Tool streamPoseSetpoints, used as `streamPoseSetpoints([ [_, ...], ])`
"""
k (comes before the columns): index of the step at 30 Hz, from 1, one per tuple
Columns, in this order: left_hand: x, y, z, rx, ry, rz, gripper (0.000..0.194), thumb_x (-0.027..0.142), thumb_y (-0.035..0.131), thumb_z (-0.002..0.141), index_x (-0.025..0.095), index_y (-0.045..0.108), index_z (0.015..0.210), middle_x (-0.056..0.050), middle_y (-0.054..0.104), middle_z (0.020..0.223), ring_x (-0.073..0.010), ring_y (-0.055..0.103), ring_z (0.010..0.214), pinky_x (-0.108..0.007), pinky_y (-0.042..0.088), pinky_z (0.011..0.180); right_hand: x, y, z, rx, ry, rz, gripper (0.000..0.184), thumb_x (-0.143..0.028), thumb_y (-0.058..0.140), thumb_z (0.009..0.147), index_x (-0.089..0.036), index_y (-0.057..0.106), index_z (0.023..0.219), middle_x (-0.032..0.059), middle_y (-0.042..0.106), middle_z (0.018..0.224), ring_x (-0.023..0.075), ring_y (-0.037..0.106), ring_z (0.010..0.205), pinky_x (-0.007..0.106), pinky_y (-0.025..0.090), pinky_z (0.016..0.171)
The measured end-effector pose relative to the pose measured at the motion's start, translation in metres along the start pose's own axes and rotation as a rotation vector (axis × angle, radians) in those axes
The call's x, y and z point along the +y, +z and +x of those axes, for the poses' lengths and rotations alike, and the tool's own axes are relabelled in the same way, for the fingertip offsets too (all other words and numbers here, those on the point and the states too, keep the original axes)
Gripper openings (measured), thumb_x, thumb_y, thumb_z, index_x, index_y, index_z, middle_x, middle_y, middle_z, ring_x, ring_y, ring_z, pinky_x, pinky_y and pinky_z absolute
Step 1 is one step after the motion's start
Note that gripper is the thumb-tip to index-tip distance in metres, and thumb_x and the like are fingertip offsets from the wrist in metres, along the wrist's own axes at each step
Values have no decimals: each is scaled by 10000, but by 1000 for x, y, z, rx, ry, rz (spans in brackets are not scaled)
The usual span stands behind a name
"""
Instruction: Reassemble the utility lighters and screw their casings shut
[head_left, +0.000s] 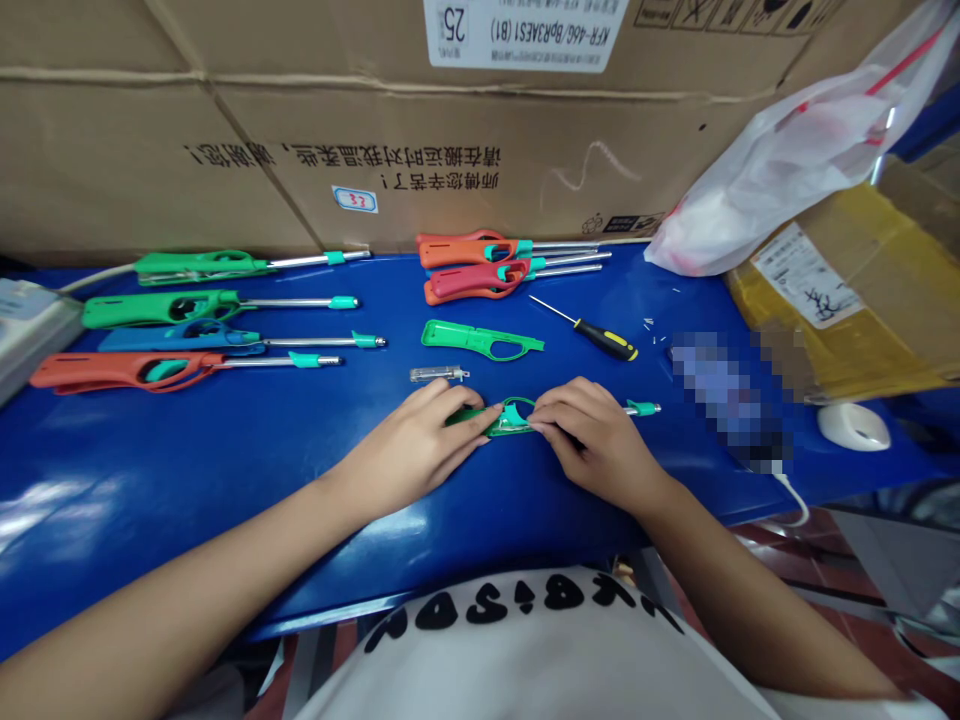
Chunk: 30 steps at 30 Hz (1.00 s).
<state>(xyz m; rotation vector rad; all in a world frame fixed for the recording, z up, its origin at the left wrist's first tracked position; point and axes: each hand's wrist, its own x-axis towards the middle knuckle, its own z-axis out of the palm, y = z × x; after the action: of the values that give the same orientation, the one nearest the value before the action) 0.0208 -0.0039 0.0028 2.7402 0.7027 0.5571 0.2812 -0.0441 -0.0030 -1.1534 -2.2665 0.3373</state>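
Observation:
Both hands rest on a green long-nozzle lighter [510, 418] lying on the blue table [225, 440]. My left hand [420, 440] presses down on its handle end with closed fingers. My right hand [592, 430] pinches the body near the teal trigger; the metal nozzle with its teal tip [643, 408] sticks out to the right. A separate green shell half [480, 340] and a small clear metal part [439, 374] lie just beyond the hands. A yellow-and-black screwdriver [596, 332] lies to the right of the shell.
Several finished lighters lie at the left [195, 335], and orange and red ones [487, 265] at the back. Cardboard boxes [375, 130] wall the far side. A white plastic bag [795, 160], a yellow package [847, 300] and a white mouse [853, 426] sit right.

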Motion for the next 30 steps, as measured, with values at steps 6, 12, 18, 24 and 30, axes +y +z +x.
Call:
streamPoseSetpoints([
  [6,0,-2,0,-1,-14,-19,353,234,513,1041,124,635,1354,-145,635,1122,-248,570,1000,-411,543,887,0,0,1,25,-14,57,141,-120,610,964,-225,702,983,34,752,1004,175,583,847,368,465,776],
  [12,2,-3,-1,-2,-33,-28,337,216,524,1032,108,650,1326,-146,645,1100,-257,589,997,-425,545,872,-2,2,0,29,-8,65,138,-130,634,945,-226,712,1006,44,731,1021,178,595,867,364,481,786],
  [18,0,-8,-2,18,-60,-72,313,204,556,1014,114,669,1291,-142,653,1119,-255,608,1037,-440,538,939,-4,-1,-1,56,38,-79,155,-168,641,928,-204,690,1071,70,685,1019,217,603,921,385,437,773],
  [24,-4,-13,-2,40,-29,-54,303,208,583,1002,105,690,1266,-139,684,1089,-250,630,1005,-456,545,947,-2,-4,0,71,24,-123,118,-175,668,922,-209,708,1028,52,677,970,206,598,882,371,396,731],
  [30,-3,-12,-1,61,-19,-32,296,201,590,995,96,696,1250,-140,699,1081,-247,637,989,-439,558,931,-3,-1,0,49,-14,-126,111,-165,648,932,-209,706,1016,41,681,926,180,589,795,344,430,700],
])
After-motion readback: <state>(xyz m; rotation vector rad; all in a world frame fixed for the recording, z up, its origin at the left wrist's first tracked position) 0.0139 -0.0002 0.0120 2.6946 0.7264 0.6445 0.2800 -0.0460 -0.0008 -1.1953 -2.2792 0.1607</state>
